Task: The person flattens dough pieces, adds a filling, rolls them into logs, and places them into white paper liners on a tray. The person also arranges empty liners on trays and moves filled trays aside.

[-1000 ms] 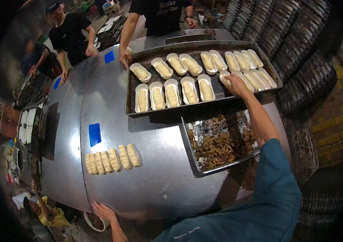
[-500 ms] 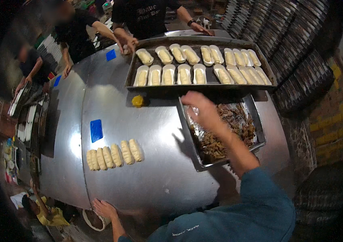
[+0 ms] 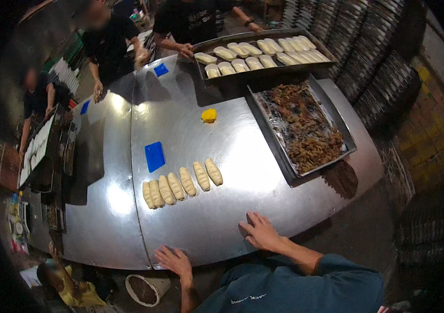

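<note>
My left hand [image 3: 175, 262] lies on the near edge of the metal table [image 3: 190, 229], fingers spread and holding nothing. Farther right, my right hand [image 3: 261, 232] rests on the tabletop, also open with its fingers apart. Ahead of both hands, several shaped dough rolls [image 3: 186, 181] lie in a slanting row. Behind the row is a blue flat dough scraper [image 3: 154, 157], and beyond it a small yellow lump [image 3: 209, 116]. To the right stands a metal tray [image 3: 348, 140] holding crumbly brown filling [image 3: 313, 148].
Across the table, a person's hand [image 3: 186, 50] grips a long baking tray [image 3: 269, 74] of dough pieces in paper cups. More people stand at the far left. Stacked trays [image 3: 347, 62] rise at the right. A white bucket [image 3: 165, 286] sits below the near edge.
My right hand has come back from over the filling tray to the near tabletop. The long baking tray has shifted away, toward the far edge. My view has turned somewhat.
</note>
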A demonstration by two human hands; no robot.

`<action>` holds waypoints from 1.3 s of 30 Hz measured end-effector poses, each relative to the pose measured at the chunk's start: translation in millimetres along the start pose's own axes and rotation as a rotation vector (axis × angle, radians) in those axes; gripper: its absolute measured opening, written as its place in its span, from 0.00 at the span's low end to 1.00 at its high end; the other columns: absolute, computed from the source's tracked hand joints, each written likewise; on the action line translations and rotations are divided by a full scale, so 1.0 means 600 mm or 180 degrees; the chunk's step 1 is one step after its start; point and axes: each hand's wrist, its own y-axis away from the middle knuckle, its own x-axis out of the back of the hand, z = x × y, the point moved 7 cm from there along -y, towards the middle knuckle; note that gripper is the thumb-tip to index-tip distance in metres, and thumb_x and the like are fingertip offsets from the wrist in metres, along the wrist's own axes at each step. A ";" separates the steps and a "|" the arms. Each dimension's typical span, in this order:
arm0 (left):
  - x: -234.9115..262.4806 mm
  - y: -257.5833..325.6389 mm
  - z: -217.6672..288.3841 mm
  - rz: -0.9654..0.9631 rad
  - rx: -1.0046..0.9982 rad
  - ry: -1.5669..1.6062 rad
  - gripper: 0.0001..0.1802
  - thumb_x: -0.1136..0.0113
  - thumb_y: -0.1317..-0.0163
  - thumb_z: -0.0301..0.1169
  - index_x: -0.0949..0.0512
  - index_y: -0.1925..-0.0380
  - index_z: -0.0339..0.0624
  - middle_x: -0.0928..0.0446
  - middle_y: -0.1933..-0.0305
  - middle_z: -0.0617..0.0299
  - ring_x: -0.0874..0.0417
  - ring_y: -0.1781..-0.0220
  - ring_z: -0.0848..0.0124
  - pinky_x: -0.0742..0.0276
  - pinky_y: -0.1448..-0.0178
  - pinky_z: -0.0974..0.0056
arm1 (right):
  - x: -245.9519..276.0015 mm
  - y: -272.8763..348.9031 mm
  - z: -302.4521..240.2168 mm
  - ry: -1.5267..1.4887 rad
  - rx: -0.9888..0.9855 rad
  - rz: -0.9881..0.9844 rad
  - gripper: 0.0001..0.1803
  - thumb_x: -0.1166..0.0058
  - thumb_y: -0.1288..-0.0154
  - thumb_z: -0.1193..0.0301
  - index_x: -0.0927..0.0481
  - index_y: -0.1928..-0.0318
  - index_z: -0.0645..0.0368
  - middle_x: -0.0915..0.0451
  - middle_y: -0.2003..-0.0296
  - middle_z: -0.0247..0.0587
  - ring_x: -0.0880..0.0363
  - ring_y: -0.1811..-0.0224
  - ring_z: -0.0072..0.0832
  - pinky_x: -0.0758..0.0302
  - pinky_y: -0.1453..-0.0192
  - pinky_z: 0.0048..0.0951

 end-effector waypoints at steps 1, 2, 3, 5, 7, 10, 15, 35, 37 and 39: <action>0.004 0.005 0.020 -0.0175 -0.0292 0.0055 0.33 0.47 0.36 0.38 0.40 0.32 0.37 0.51 0.26 0.35 0.55 0.24 0.40 0.63 0.26 0.35 | 0.004 0.002 0.002 -0.0217 -0.0050 0.0023 0.32 0.39 0.41 0.66 0.33 0.36 0.53 0.46 0.34 0.66 0.42 0.33 0.62 0.37 0.34 0.58; 0.006 0.013 0.048 -0.0439 -0.0726 0.0198 0.32 0.46 0.36 0.38 0.38 0.34 0.38 0.50 0.27 0.35 0.54 0.24 0.39 0.61 0.26 0.35 | 0.010 0.006 0.002 -0.0388 -0.0108 0.0095 0.32 0.40 0.40 0.67 0.33 0.36 0.53 0.46 0.33 0.67 0.41 0.34 0.62 0.36 0.34 0.56; 0.006 0.022 0.080 -0.0647 -0.1153 0.0344 0.31 0.45 0.37 0.37 0.36 0.35 0.38 0.49 0.27 0.35 0.53 0.25 0.38 0.60 0.26 0.35 | 0.016 0.010 0.003 -0.0367 -0.0122 0.0156 0.31 0.41 0.39 0.68 0.34 0.35 0.54 0.47 0.33 0.68 0.36 0.36 0.62 0.32 0.35 0.50; 0.007 0.054 0.142 -0.0847 -0.1860 0.0842 0.29 0.43 0.38 0.36 0.33 0.38 0.39 0.48 0.28 0.34 0.51 0.26 0.37 0.57 0.27 0.35 | 0.021 0.031 0.001 -0.0453 -0.0142 0.0115 0.31 0.42 0.38 0.68 0.35 0.35 0.55 0.48 0.32 0.69 0.36 0.37 0.63 0.32 0.35 0.50; 0.004 0.108 0.218 -0.0942 -0.2535 0.1574 0.27 0.42 0.39 0.36 0.30 0.40 0.39 0.46 0.29 0.34 0.49 0.27 0.36 0.53 0.28 0.35 | 0.030 0.067 0.000 -0.0435 -0.0101 0.0198 0.31 0.43 0.38 0.68 0.35 0.35 0.56 0.48 0.32 0.70 0.35 0.37 0.63 0.32 0.35 0.50; -0.015 0.202 0.326 -0.0998 -0.3261 0.1507 0.27 0.41 0.40 0.36 0.29 0.41 0.39 0.45 0.29 0.34 0.47 0.28 0.35 0.49 0.29 0.36 | 0.050 0.155 0.016 -0.0320 -0.0048 0.0496 0.31 0.43 0.38 0.68 0.36 0.34 0.56 0.48 0.32 0.69 0.34 0.37 0.60 0.32 0.35 0.48; -0.066 0.391 0.462 -0.0714 -0.3954 0.1125 0.27 0.39 0.42 0.36 0.28 0.42 0.39 0.43 0.30 0.34 0.45 0.29 0.35 0.47 0.29 0.37 | 0.077 0.392 0.110 -0.0354 -0.0382 0.1044 0.32 0.43 0.37 0.67 0.36 0.33 0.54 0.47 0.32 0.67 0.36 0.34 0.59 0.33 0.32 0.45; -0.408 1.124 0.852 -0.3814 -0.5167 0.0110 0.29 0.43 0.36 0.44 0.29 0.38 0.41 0.44 0.29 0.36 0.47 0.25 0.44 0.46 0.25 0.50 | 0.224 0.924 0.654 -0.1134 -0.1742 0.1875 0.32 0.41 0.37 0.67 0.34 0.34 0.55 0.46 0.31 0.62 0.32 0.37 0.55 0.29 0.37 0.45; -0.435 1.176 0.947 -0.3934 -0.5129 0.0047 0.29 0.43 0.36 0.44 0.30 0.38 0.41 0.43 0.29 0.36 0.44 0.26 0.45 0.45 0.25 0.51 | 0.282 0.969 0.753 -0.1040 -0.2064 0.1899 0.31 0.42 0.37 0.66 0.34 0.34 0.55 0.46 0.31 0.60 0.34 0.35 0.56 0.30 0.36 0.46; -0.451 1.240 1.075 -0.4113 -0.5111 0.0009 0.29 0.43 0.36 0.43 0.29 0.39 0.39 0.42 0.30 0.35 0.41 0.27 0.45 0.43 0.26 0.51 | 0.347 1.036 0.855 -0.0895 -0.2637 0.1898 0.30 0.42 0.36 0.67 0.33 0.35 0.54 0.46 0.30 0.57 0.34 0.35 0.51 0.30 0.35 0.44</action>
